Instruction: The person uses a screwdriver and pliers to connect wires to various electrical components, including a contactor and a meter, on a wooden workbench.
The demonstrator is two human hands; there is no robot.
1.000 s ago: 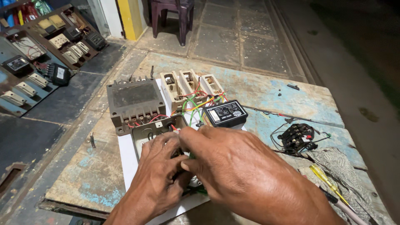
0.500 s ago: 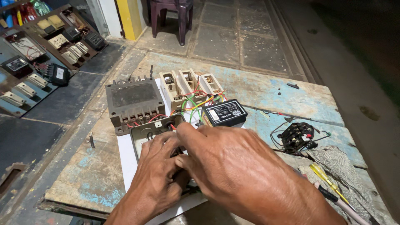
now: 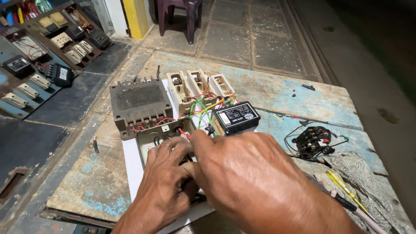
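My left hand (image 3: 167, 173) lies with curled fingers on an open grey metal box (image 3: 149, 138) fixed to a white board (image 3: 130, 167). My right hand (image 3: 247, 177) overlaps it from the right. Its fingertips touch the box's upper edge, next to a red wire (image 3: 184, 132). What the fingers hold under the palms is hidden. Behind the box stand a large grey block with terminals (image 3: 138, 104), three beige fuse holders (image 3: 199, 84) and a black labelled unit (image 3: 236, 118), joined by red, green and yellow wires (image 3: 201, 106).
The board lies on a worn wooden table with flaking blue paint (image 3: 277, 89). At the right are a small black wired part (image 3: 313, 141), a patterned rag (image 3: 359, 173) and a yellow-handled screwdriver (image 3: 342, 184). A panel of switches (image 3: 52, 56) lies on the floor at left; a chair (image 3: 182, 13) stands behind.
Both hands stay over the metal box. The right fingertips have crept slightly up toward the wires; nothing else has moved.
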